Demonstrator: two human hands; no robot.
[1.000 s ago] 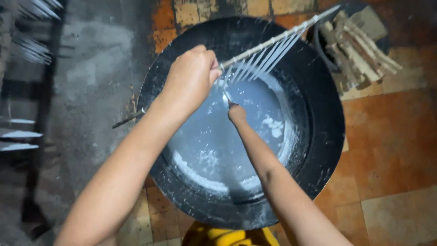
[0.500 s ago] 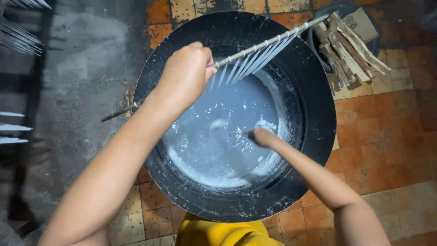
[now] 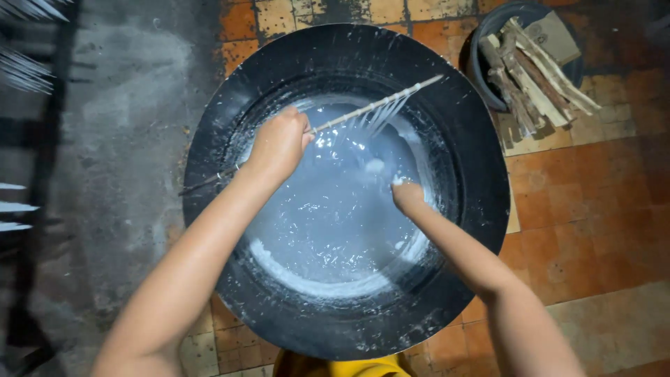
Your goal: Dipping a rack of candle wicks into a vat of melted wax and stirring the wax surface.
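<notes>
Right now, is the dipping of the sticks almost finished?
Partly. Done: white-coated sticks lie at the left. In hand: the left hand holds a stick bundle over the basin; the right hand is in the white liquid. How much remains isn't visible.

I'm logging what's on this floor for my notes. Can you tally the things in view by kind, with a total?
Large black basin holding whitish liquid: 1
Comb-like rod with hanging strands, held in the left hand: 1
Small dark tub of wood scraps: 1
Hands at work: 2, the right hand dipped in the liquid
Total: 5
</notes>
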